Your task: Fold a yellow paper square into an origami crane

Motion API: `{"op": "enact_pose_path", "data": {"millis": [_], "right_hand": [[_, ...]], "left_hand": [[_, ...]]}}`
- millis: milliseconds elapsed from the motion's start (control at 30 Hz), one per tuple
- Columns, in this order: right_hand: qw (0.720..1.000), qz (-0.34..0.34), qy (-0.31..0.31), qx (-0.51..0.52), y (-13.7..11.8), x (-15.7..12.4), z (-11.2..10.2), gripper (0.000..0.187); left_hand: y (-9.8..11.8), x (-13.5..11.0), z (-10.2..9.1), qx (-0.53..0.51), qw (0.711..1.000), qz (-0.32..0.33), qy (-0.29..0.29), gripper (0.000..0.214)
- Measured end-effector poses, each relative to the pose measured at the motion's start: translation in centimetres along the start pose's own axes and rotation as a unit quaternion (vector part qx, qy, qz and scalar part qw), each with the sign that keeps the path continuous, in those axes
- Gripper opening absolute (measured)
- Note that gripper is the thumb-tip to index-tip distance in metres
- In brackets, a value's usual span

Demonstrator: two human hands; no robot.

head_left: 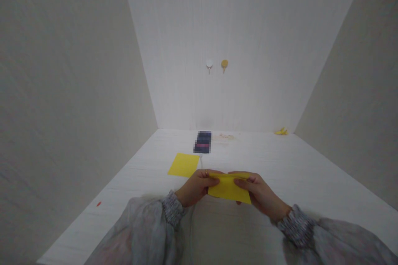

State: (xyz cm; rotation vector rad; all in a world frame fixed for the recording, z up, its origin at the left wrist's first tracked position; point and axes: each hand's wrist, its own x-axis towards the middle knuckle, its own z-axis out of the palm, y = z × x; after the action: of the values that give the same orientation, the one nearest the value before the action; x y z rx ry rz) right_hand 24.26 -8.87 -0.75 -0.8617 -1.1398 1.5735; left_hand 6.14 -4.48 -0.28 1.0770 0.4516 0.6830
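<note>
A folded yellow paper (228, 188) is held just above the white table (280, 165), near its middle front. My left hand (195, 186) pinches the paper's left end, a ring on one finger. Its right end is gripped by my right hand (259, 194), thumb on top and fingers underneath. Both hands are closed on the paper. A flat yellow sheet (183, 165) lies on the table just beyond my left hand.
A dark phone-like object (203, 141) lies farther back at the centre, with a cable running toward me. A small folded yellow piece (281, 131) sits at the back right corner. A tiny red scrap (98, 204) lies at the left edge. Walls close in on three sides.
</note>
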Motion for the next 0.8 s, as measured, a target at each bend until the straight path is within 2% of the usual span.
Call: {"op": "enact_pose_path", "data": {"millis": [167, 433, 533, 633, 800], "right_hand": [[0.999, -0.01, 0.035, 0.003, 0.14, 0.21, -0.33, 0.019], [0.997, -0.041, 0.06, -0.009, 0.15, 0.39, -0.46, 0.02], [0.993, -0.062, 0.075, -0.063, 0.27, 0.45, -0.67, 0.02], [0.982, -0.091, 0.077, -0.143, 0.18, 0.43, -0.76, 0.02], [0.963, -0.13, 0.054, -0.232, -0.36, 0.21, -0.82, 0.021]], "left_hand": [[0.11, 0.08, -0.69, -0.008, 0.998, -0.018, 0.057, 0.025], [0.38, 0.23, -0.54, -0.024, 0.996, 0.014, 0.086, 0.038], [0.51, 0.2, -0.26, -0.023, 0.998, -0.007, 0.065, 0.044], [0.5, 0.14, -0.04, -0.001, 0.999, -0.012, 0.045, 0.039], [0.16, 0.29, -0.24, 0.038, 0.996, 0.009, 0.077, 0.046]]}}
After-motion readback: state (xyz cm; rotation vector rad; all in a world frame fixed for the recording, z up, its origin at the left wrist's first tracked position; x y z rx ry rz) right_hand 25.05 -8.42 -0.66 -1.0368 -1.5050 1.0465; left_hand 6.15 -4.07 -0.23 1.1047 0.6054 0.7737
